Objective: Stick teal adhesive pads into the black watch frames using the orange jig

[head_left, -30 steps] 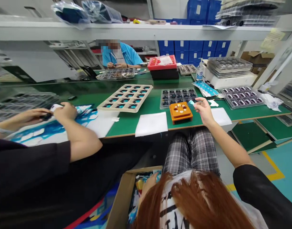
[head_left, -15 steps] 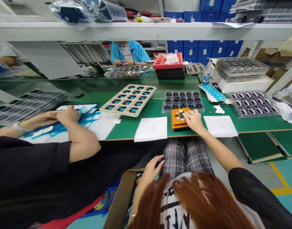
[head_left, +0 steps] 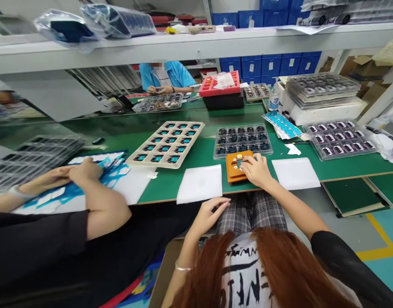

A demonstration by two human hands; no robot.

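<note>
My right hand is at an orange fixture block near the table's front edge. Its fingertips are closed together over a small dark part in the block's opening; what exactly they grip is hidden. Over my lap, just below the table edge, my left hand holds nothing, its thumb and fingers apart. Behind the block lies a clear tray of dark round-framed parts. White foam sheets lie on both sides of the block, one to the left and one to the right.
A beige tray of dark and teal parts is at left centre. Another clear tray and teal label sheets lie to the right. A co-worker's hands handle sheets on the left. A shelf spans above the table.
My left hand has risen from beside my thigh toward the table edge. My right fingertips have moved slightly inward over the orange block. The camera view has shifted a little.
</note>
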